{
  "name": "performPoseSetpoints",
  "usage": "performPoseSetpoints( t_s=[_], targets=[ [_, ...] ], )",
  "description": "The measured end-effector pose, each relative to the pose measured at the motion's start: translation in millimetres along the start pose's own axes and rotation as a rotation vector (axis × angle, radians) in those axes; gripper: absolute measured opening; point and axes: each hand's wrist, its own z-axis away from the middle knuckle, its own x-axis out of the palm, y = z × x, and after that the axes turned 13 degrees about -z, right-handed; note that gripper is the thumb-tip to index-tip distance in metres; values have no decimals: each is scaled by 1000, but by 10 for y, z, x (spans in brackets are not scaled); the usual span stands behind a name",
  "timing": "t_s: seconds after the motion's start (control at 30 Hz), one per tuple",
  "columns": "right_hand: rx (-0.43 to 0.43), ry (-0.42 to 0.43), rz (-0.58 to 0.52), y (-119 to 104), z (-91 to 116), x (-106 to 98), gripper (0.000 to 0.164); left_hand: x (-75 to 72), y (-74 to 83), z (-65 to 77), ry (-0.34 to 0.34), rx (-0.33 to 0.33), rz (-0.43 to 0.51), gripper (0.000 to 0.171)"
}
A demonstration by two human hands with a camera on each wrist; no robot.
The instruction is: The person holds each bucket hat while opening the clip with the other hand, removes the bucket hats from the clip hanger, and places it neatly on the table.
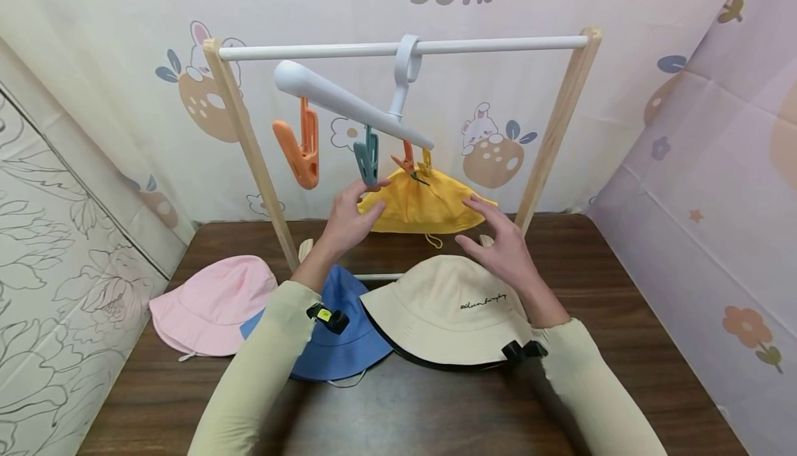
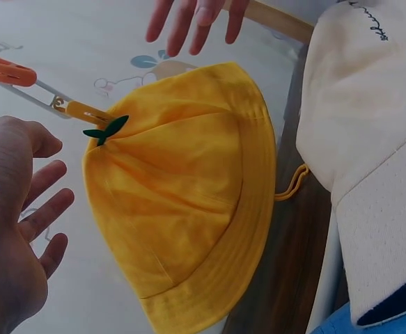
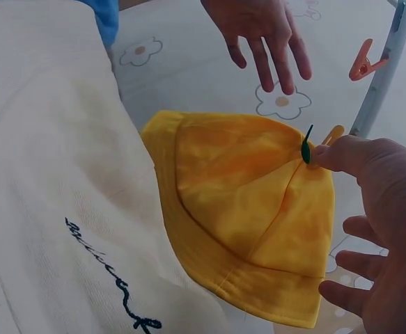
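A yellow bucket hat (image 1: pixel 423 203) with a small green leaf tab (image 2: pixel 107 130) on its crown hangs from a yellow clip (image 2: pixel 86 111) at one end of a white clip hanger (image 1: pixel 355 102). My left hand (image 1: pixel 350 217) is spread at the hat's left side, fingers loosely bent, holding nothing. In the left wrist view that hand stands apart from the yellow cloth. My right hand (image 1: pixel 503 245) is at the hat's right side with fingers spread and nothing gripped. In the right wrist view its thumb overlaps the crown near the leaf.
The hanger hooks over the rail of a wooden-legged rack (image 1: pixel 504 46). Orange (image 1: pixel 304 155) and teal (image 1: pixel 369 155) clips, plus a smaller orange clip (image 1: pixel 406 158), hang from it. Pink (image 1: pixel 218 304), blue (image 1: pixel 345 338) and cream (image 1: pixel 445 311) bucket hats lie on the brown table (image 1: pixel 623 345).
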Motion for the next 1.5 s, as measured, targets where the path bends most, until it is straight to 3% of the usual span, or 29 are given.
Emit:
performPoseSetpoints(
  t_s=[0.93, 1.5],
  targets=[
    [45, 57, -2, -6, -273, 26, 69, 79, -53, -131, 32, -33, 33, 41],
    [62, 26, 30, -45, -457, 53, 70, 93, -39, -158, 44, -64, 39, 40]
  ],
)
